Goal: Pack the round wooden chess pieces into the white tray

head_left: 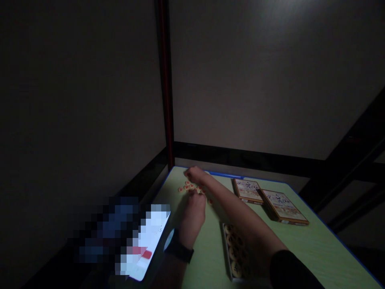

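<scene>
The left hand (196, 210), curled, met at least six red-marked discs (180, 189) near the tabletop's (319, 257) far-left corner; one right hand (196, 175) curled just beyond. Whether either pinched anything, I couldn't tell. One open tray (227, 253) sat nearer; two boxes (284, 205) lay toward the far-right corner.

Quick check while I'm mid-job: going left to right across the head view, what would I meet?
Lit screen → left hand → open tray of round pieces → rightmost box.
</scene>
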`<state>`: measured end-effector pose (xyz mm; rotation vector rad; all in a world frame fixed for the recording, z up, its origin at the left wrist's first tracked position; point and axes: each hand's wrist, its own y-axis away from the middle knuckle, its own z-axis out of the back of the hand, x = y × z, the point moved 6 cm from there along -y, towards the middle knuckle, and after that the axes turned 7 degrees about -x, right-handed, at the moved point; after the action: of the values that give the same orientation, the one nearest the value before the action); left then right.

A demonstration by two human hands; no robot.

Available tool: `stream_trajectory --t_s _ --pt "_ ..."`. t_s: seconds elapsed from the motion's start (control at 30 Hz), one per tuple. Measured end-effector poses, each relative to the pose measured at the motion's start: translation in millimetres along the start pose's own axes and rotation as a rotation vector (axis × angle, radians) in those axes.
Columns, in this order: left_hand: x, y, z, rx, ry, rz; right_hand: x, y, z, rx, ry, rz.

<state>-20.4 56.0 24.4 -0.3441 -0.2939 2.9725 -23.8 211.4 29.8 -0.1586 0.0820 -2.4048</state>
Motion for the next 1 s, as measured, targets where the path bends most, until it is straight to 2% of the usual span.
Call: stream_trajectory --t_s 0.13,0.27,0.47,0.73,0.87,1.0 --pt "-2.5 -0.7 -0.6 0.055 -0.021 -0.01 6.8 9.1 5.0 -0.015 -0.018 0.027" --pt "-3.3 -0.9 -1.3 0.01 -0.027 -0.037 26.9 15.7 16.0 -0.054 -0.063 0.103" --pt "4.4 -8.7 -6.3 -0.084 0.175 0.011 60.8 20.1 15.6 0.072 -0.152 0.265" --pt "5.9 -6.8 -8.1 -0.058 0.135 0.023 66.4 20.5 10.1 0.129 -0.161 0.293" --pt "6.5 -5.3 -6.1 -0.085 0.195 0.001 69.7 19.3 10.4 0.082 -0.147 0.264" --pt "8.2 -5.9 -4.0 -0.038 0.235 0.011 64.6 18.1 19.3 0.01 -0.188 0.197"
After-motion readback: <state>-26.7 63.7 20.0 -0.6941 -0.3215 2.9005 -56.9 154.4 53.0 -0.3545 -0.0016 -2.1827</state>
